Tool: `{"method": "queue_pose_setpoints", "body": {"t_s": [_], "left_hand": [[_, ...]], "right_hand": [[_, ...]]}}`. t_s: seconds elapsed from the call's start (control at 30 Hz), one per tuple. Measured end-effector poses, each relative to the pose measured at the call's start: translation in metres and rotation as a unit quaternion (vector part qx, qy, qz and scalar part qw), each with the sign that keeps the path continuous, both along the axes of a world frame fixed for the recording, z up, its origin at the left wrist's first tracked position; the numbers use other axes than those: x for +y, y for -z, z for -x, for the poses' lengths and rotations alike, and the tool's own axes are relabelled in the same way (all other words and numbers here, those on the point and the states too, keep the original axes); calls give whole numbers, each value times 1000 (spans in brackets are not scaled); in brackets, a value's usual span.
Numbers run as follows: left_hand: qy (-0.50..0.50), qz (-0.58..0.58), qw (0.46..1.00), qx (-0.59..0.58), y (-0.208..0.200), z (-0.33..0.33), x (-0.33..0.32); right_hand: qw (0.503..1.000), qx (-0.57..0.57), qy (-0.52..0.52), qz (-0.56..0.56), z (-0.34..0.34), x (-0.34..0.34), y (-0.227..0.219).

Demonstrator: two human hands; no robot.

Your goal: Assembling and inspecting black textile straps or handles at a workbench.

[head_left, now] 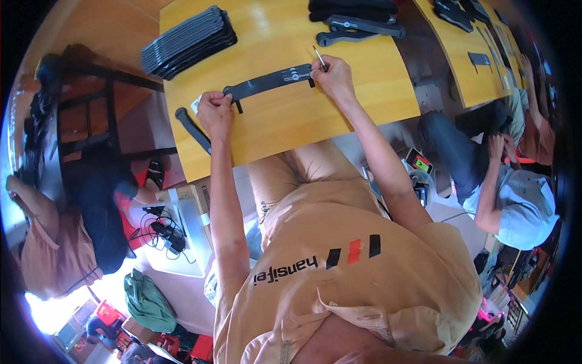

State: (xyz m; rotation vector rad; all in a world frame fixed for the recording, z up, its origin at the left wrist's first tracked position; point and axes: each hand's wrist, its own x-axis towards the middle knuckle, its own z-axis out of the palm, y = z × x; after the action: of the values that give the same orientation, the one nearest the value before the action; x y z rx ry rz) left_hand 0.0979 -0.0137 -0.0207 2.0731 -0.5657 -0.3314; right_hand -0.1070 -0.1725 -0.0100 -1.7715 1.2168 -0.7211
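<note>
A flat black strap [267,83] with pale printed marks lies across the yellow table [291,127], with a short dark tab hanging from each end. My left hand [214,115] pinches its left end between thumb and fingers. At the strap's right end, my right hand [334,79] is closed around a thin pen-like tool [319,57], its dark tip pointing up and away. Those fingers also touch the strap's end; whether they grip it I cannot tell. By my left wrist, another dark curved strap [193,130] lies at the table's left edge.
A neat stack of black ribbed strips [191,43] sits at the far left. Dark straps [364,29] are piled at the far right. Beyond a gap on the right stands a second yellow table [473,51], with a seated person in a light blue shirt [515,203] nearby.
</note>
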Motion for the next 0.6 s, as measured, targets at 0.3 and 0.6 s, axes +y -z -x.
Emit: {"method": "queue_pose_setpoints", "body": {"t_s": [0.3, 0.6], "left_hand": [[-97, -79, 980, -153, -49, -2, 75], [-89, -209, 967, -114, -33, 25, 104]], "right_hand": [[943, -214, 18, -254, 18, -12, 3], [939, -248, -24, -236, 22, -6, -2]]}}
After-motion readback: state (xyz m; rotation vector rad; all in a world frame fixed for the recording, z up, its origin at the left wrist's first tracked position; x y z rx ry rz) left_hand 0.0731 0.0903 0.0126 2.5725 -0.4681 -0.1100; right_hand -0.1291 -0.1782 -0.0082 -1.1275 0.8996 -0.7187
